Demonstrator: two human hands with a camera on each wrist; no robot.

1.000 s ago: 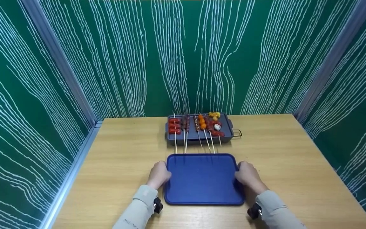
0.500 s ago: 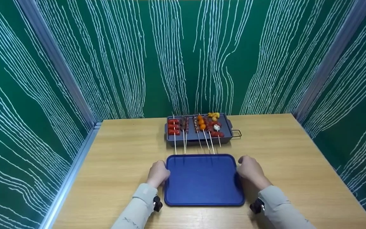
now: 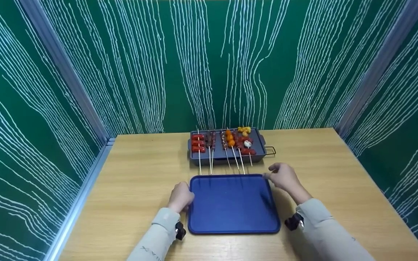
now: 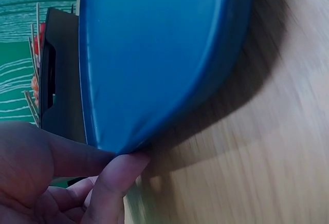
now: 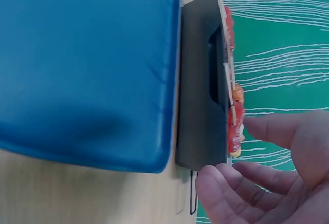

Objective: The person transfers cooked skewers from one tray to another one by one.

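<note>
A blue rectangular tray (image 3: pixel 230 210) lies in front of the person, its surface bare. My left hand (image 3: pixel 180 197) pinches its left edge between thumb and fingers, as the left wrist view shows at the tray's rim (image 4: pixel 128 144). Near the far right corner of the tray is my right hand (image 3: pixel 283 177), thumb and fingers spread apart with nothing between them in the right wrist view. Behind the tray stands a dark grill (image 3: pixel 218 158) bearing several skewers, among them red sausage pieces (image 3: pixel 198 143) and orange balls (image 3: pixel 230 138). Their sticks point toward the tray.
The grill has a wire handle (image 3: pixel 271 150) at its right. A wooden table (image 3: pixel 132 170) carries everything. Green walls with white lines (image 3: pixel 230 72) stand behind and at both sides, and a metal rail (image 3: pixel 82 203) runs along the table's left edge.
My right hand has let go of the tray's right edge and moved forward to its far right corner. My left hand and the tray stay nearly where they were.
</note>
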